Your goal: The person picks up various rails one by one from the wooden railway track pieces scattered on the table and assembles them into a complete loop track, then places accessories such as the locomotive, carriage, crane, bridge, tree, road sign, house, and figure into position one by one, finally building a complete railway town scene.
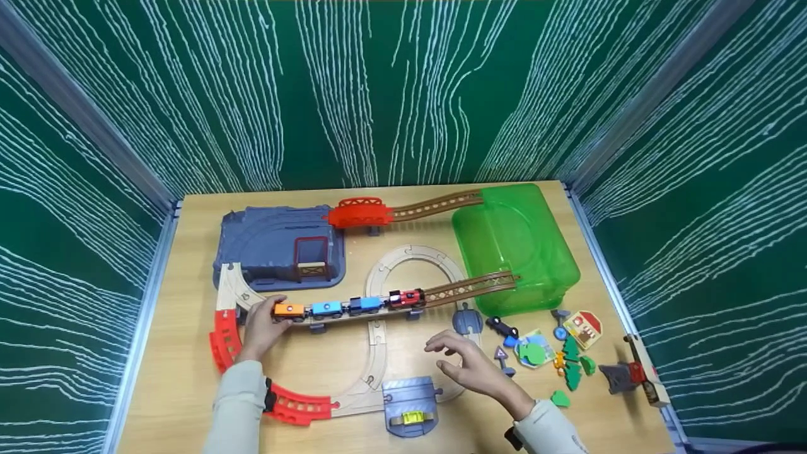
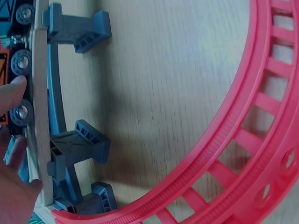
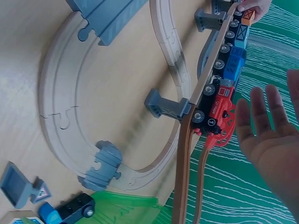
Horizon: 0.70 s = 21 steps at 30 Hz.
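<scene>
A toy train stands on the raised wooden track in the head view: a red engine (image 1: 406,298), a dark blue car (image 1: 365,305), a light blue wagon (image 1: 326,308) and an orange wagon (image 1: 289,311) at the tail. My left hand (image 1: 261,328) holds the orange wagon at its rear end; the left wrist view shows a fingertip against its side by the wheels (image 2: 21,112). My right hand (image 1: 463,362) hovers over the table inside the track layout, fingers spread and loosely bent, holding nothing. In the right wrist view the red engine (image 3: 219,109) sits close to a brown ramp track (image 3: 183,168).
Grey supports (image 2: 79,28) hold up the track. A green bin (image 1: 523,246) meets both brown ramps at right; a grey hill base (image 1: 271,233) and red bridge (image 1: 359,213) stand at back. Right of the loop lie a black car (image 1: 502,327), green trees (image 1: 571,362) and a crane (image 1: 637,372).
</scene>
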Motion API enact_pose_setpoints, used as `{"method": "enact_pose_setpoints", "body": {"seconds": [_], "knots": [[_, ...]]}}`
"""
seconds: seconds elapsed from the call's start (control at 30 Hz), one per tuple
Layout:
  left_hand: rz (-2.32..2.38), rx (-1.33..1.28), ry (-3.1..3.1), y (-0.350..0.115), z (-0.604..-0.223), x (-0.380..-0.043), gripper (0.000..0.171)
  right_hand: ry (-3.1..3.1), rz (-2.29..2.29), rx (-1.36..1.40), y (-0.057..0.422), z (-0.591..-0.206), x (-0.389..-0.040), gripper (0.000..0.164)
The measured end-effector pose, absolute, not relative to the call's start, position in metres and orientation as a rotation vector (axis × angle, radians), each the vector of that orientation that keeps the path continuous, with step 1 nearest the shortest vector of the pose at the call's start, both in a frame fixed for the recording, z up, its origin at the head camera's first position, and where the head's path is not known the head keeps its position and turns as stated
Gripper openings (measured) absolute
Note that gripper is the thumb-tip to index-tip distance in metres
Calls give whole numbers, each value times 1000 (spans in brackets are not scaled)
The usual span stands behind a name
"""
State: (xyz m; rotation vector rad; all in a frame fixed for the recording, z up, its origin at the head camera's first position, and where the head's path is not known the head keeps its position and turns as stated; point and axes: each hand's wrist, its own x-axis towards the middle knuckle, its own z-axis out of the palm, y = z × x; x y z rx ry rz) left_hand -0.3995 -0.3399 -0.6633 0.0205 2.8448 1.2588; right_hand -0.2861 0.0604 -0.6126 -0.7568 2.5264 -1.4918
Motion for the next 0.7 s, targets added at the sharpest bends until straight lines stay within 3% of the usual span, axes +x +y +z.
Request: {"method": "enact_pose_setpoints", "body": {"seconds": [0.47, 0.7], "knots": [[1426, -133, 3021, -311, -656, -335, 44, 2541, -1507, -536, 88, -621, -255, 33], [1471, -75, 2825, -275, -683, -286, 36, 2741, -1352, -359, 136, -674, -244, 31]]}}
